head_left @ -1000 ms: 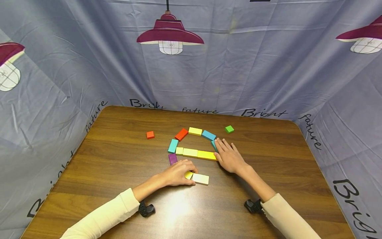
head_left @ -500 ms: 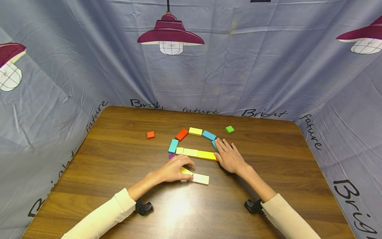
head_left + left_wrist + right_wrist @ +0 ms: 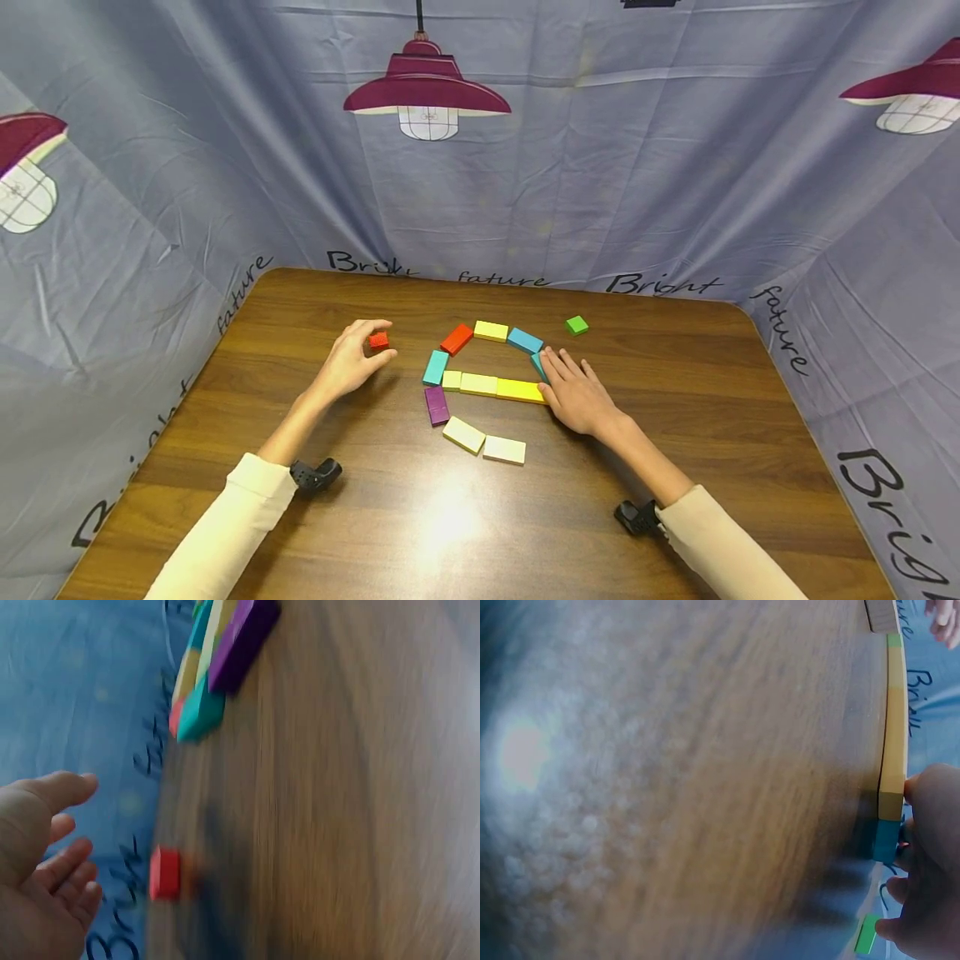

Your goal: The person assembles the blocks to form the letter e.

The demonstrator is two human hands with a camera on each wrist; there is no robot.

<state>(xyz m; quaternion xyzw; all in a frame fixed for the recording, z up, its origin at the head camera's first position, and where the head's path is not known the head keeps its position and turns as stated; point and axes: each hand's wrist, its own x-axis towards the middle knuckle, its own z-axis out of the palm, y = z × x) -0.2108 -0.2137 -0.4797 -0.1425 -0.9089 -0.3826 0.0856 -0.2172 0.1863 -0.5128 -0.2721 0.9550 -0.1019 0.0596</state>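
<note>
My left hand (image 3: 350, 360) is over the far left of the table, thumb and fingers spread apart around a small red block (image 3: 378, 341). In the left wrist view a gap shows between the fingers and that red block (image 3: 165, 873). My right hand (image 3: 577, 392) lies with straight fingers at the right end of a row, its fingertips on the teal block (image 3: 537, 364) and its thumb on the long yellow block (image 3: 519, 391). The hand partly hides both blocks. A pale yellow block (image 3: 464, 435) and a cream block (image 3: 505, 450) lie end to end nearer me.
A purple block (image 3: 437, 406) and a teal block (image 3: 436, 367) form the left side of the outline. Red (image 3: 457, 339), yellow (image 3: 491, 331) and blue blocks (image 3: 525, 339) arch across its top. A green block (image 3: 577, 325) lies apart at the back right.
My left hand has let go of the pale yellow block, leaving it angled against the cream one, and has moved left and away to the small red block. The right hand stays put.
</note>
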